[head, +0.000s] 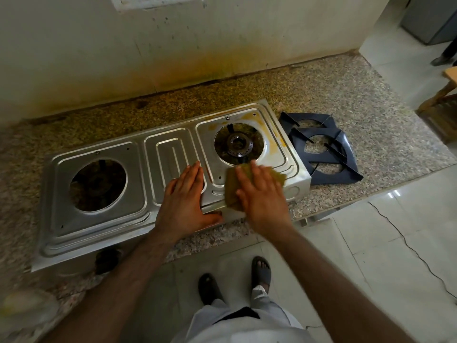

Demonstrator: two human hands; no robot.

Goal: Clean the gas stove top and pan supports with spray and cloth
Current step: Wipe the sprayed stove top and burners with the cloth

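1. Steel gas stove top point(138, 194) lying flat on a speckled granite counter point(346, 100), set at a slant with its right end farther from the viewer.
2. Two round burner wells cut into the top: left well point(97, 185) dark, with only a dim burner shape inside; right well point(238, 144) holding a ringed burner head point(238, 144) in plain sight.
3. Yellow-brown stains around the right well, thickest along its far and right edges.
4. Left hand point(184, 201) laid flat on the raised middle panel of the stove, fingers straight and together, thumb spread toward the front edge, grasping nothing.
5. Right hand point(262, 196) pressed palm-down on a yellowish-green cloth point(232, 186), fingers stretched over it rather than curled round it; cloth spread on the front right corner of the stove, just in front of the right well, edges showing on both sides of the hand.
6. Two dark pan supports point(321, 149) lying off the stove, on the counter just beside its right end, overlapping one another, prongs pointing inward.
7. Stained wall point(173, 45) behind the counter, yellowish toward its base.
8. Blurred pale object point(27, 308) at the lower left on the counter, too unclear to name.
9. Tiled floor point(371, 243) below, with two feet in dark sandals point(261, 269) and a thin cable point(408, 246) trailing across the tiles.
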